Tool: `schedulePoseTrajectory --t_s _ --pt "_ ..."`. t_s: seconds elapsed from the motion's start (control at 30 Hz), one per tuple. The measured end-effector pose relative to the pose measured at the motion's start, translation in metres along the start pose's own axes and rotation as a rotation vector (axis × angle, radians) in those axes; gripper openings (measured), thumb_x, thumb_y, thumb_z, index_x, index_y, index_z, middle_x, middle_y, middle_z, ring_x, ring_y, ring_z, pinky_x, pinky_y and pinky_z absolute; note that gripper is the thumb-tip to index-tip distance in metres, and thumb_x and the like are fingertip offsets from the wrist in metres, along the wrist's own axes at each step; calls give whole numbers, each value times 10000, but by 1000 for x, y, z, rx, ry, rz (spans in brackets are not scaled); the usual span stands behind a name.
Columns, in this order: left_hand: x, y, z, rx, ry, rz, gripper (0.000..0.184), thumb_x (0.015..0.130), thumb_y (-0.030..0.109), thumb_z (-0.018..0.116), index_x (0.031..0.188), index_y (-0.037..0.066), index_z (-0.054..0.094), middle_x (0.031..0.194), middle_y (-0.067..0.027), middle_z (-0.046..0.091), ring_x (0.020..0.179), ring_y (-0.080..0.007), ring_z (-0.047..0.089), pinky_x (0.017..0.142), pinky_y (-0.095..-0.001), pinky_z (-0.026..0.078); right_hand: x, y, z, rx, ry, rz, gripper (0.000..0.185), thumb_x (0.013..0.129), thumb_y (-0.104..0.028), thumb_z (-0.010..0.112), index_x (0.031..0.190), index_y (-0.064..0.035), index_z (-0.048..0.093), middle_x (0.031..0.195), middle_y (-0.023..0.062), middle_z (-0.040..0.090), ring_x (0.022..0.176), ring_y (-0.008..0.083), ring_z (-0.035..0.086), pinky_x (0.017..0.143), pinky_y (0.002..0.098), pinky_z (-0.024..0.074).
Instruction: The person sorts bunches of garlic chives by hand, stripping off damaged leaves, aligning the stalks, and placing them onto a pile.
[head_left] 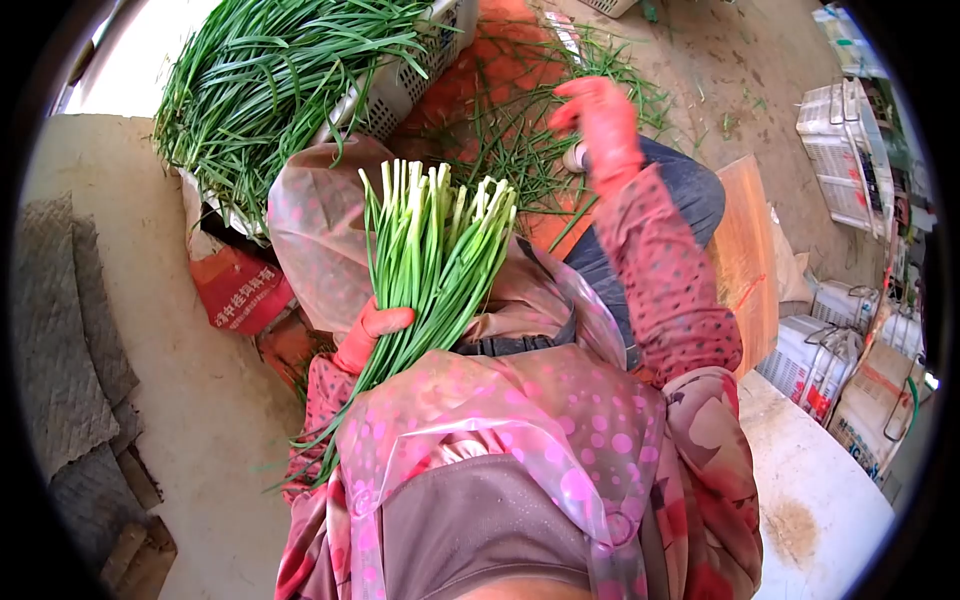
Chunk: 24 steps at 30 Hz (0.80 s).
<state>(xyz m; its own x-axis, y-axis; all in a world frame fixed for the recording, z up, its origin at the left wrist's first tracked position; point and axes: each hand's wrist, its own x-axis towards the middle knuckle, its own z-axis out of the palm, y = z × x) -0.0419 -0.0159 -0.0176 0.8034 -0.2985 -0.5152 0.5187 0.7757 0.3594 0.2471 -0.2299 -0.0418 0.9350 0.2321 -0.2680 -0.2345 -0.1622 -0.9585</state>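
Note:
My left hand [378,333], in a red glove, is closed around a bunch of garlic chives [430,240]. The pale cut ends point up and away from me, while the green leaves trail down past my left forearm. My right hand [604,122], also red-gloved, is raised over the right knee, apart from the bunch. Its fingers are spread, with nothing visible in them. Beneath and beyond it, loose chive leaves [510,135] lie scattered over the floor.
A large heap of chives [270,90] fills a pale plastic crate [395,95] at upper left. A red printed sack [235,290] lies below it. Stacked white crates [845,155] stand along the right, and a wooden board [748,260] is beside my right leg.

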Motion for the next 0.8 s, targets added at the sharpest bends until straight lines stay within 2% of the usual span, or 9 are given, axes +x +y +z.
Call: schedulePoseTrajectory --t_s 0.1,0.17,0.27,0.37,0.47,0.5,0.63,0.73,0.8 --pt "0 -5 -1 -63 19 26 637 777 199 702 1324 2 441 1189 -147 607 1033 -257 621 922 -387 492 32 3 -47 -154 -3 28 385 918 -291 567 1225 -61 531 979 60 655 849 156 633 702 308 517" --pt "1 -6 -5 -64 44 43 634 777 216 705 1317 1 452 1186 -148 609 1019 -257 626 911 -384 499 16 1 -52 -443 -214 19 583 881 -374 621 1357 -92 436 1104 51 613 973 158 598 738 332 524" --pt "2 -3 -7 -53 40 14 623 776 228 707 1306 4 467 1176 -146 614 1005 -254 631 902 -379 505 -36 7 -23 -77 -641 283 834 804 -515 678 1444 -131 305 1367 100 461 1151 225 523 850 445 512" --pt "3 0 -4 -23 78 7 612 777 234 710 1291 -3 476 1150 -141 624 987 -245 637 885 -368 511 -80 38 21 400 -691 417 886 783 -553 676 1445 -101 296 1362 109 464 1189 245 502 942 442 448" --pt "3 3 -1 17 110 -13 581 780 231 710 1267 -6 499 1113 -120 637 956 -222 644 857 -350 516 -85 43 70 226 -430 22 549 891 -336 632 1332 -46 481 1226 50 570 1126 136 514 930 315 438" --pt "3 3 -6 59 109 -29 564 780 229 710 1254 -4 512 1100 -111 642 942 -212 644 847 -342 517 -83 34 78 193 -384 5 492 837 -234 687 1264 -36 544 1189 84 591 1107 150 535 895 272 451" --pt "1 3 -7 110 131 -6 534 779 230 709 1228 -4 538 1071 -94 651 910 -192 646 823 -321 518 -71 32 74 234 -527 98 445 765 -54 708 1190 -30 578 1048 61 621 888 109 580 781 248 476" --pt "3 1 -2 57 126 -17 550 777 235 711 1238 -4 530 1086 -100 648 932 -203 647 848 -335 517 -73 22 66 85 -510 174 457 762 -72 720 1189 -11 567 993 66 628 843 109 588 758 251 482" --pt "3 3 10 -17 128 29 563 776 232 711 1247 -9 521 1100 -114 644 957 -217 644 878 -348 509 -76 22 68 217 -474 208 387 755 -54 704 1117 9 583 934 59 632 818 123 596 745 255 486"
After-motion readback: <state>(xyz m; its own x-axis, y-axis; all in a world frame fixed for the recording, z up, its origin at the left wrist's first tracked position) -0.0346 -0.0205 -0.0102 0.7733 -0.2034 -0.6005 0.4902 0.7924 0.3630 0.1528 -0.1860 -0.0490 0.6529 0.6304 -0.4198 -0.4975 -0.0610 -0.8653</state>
